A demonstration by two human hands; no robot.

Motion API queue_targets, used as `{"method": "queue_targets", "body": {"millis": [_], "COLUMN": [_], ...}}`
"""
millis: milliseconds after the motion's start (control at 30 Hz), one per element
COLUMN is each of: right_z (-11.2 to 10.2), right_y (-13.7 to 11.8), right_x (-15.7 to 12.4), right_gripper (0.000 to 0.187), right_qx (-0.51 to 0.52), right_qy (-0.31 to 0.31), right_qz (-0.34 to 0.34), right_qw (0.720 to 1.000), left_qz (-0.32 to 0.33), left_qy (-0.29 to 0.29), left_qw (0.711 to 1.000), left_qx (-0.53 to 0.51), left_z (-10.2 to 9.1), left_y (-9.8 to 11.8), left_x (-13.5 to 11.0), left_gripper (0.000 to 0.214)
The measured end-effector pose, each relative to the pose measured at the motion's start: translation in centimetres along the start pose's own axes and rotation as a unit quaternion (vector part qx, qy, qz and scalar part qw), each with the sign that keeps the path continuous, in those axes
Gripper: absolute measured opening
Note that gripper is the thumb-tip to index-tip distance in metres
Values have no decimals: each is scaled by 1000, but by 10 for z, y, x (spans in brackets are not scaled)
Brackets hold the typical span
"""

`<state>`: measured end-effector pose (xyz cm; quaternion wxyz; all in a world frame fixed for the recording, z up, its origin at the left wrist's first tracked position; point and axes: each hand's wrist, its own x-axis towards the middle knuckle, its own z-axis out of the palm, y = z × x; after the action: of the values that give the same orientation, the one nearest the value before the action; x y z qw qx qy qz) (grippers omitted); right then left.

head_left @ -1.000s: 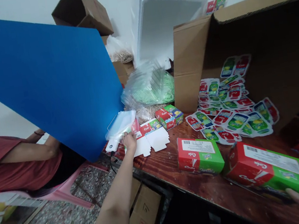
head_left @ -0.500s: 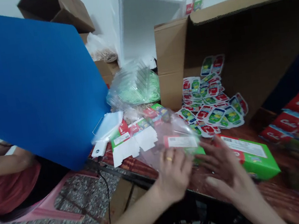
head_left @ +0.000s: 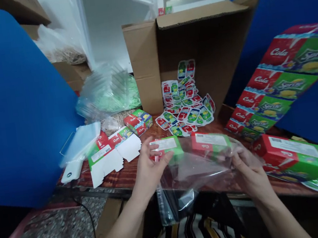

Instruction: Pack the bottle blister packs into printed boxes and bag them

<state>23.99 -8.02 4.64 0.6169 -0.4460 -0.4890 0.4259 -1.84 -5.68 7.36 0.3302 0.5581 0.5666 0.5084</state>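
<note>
My left hand (head_left: 149, 171) grips the left end of a small red-and-green carton (head_left: 176, 148) with a white label, thumb on the near side. Between my hands stretches a clear plastic bag (head_left: 198, 170), its loose part hanging over the table edge. My right hand (head_left: 249, 173) pinches the bunched film at the bag's right side. A second small carton (head_left: 210, 140) shows just left of my right fingers, partly behind the film; whether it lies inside the bag, I cannot tell. Right of that hand rests a larger red-and-green carton (head_left: 298, 155) on its side.
Cola-and-Sprite cartons (head_left: 273, 76) are stacked at right. Flat can-print cutouts (head_left: 188, 107) spill from an open cardboard box (head_left: 146, 66). Left are unfolded cartons (head_left: 106, 161), a closed small carton (head_left: 138, 122), a white device (head_left: 72, 172) and a bag with green shreds (head_left: 111, 90). Blue panels (head_left: 13, 103) flank the table.
The view has turned right. My hands have moved apart, spreading the plastic bag between them. My left hand now grips a carton, and my right hand, open before, has closed on the film.
</note>
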Motion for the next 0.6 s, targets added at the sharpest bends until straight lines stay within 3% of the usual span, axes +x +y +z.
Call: {"method": "queue_targets", "body": {"millis": [200,367,500,600], "right_z": [-33,-56,-66,-74], "right_y": [-9,-16,-17,-14], "right_x": [-12,-26,-34,-36], "right_gripper": [14,24,25,20], "right_qx": [31,24,37,9], "right_qy": [-26,-48,-27,49], "right_qz": [-79,-60,-56,-58], "right_qw": [996,997,997,997], "left_qz": [-26,17,-50,-97], "left_qy": [-68,-87,-275,-364], "left_qw": [997,995,952,923], "left_qx": [-35,-55,-125,-83], "left_z": [18,24,34,43], "left_y": [13,36,46,41], "left_x": [-16,-18,-7,-3], "left_gripper": [83,88,85,44]}}
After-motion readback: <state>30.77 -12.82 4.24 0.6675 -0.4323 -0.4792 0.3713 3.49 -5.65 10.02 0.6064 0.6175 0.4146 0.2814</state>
